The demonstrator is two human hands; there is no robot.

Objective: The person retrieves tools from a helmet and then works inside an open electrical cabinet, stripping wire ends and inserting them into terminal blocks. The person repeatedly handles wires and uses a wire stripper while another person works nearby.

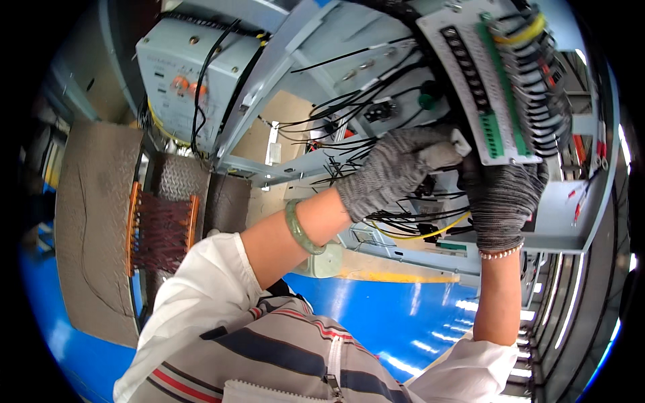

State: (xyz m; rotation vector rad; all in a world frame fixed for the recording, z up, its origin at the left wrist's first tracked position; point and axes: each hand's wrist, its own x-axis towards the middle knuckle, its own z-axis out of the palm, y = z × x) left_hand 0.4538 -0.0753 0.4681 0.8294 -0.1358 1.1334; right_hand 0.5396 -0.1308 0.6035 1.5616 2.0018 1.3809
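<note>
- We have one terminal panel (pixel 486 84), upper right, at the gloved hands; pale plate, face toward us.
- Its long axis slants steeply, upper left to lower right; lower end points down at the right hand (pixel 505 198).
- On it we count one black terminal strip (pixel 463 67) and two green strips, one long (pixel 505 84), one short (pixel 491 134); the white wires (pixel 534 104) along its right side overlap, no count.
- Right hand: knuckles up, forearm near vertical, just under the panel's lower edge; fingers hidden, so we can't tell if they're apart or clamped.
- Left hand (pixel 393 164): forearm slants up to the right, fingers bent together toward the panel; small white piece (pixel 461 142) at the tips, we can't tell whether it's pinched.
- Black wires (pixel 416 220) below the hands: too tangled for us to count; one yellow wire (pixel 433 234) among them.
- One green bangle (pixel 299 232) on the left forearm, one beaded bracelet (pixel 500 254) at the right wrist.
- Farther left: one grey box (pixel 218 67), two orange knobs (pixel 180 82).
- Blue floor (pixel 329 295) below.
</note>
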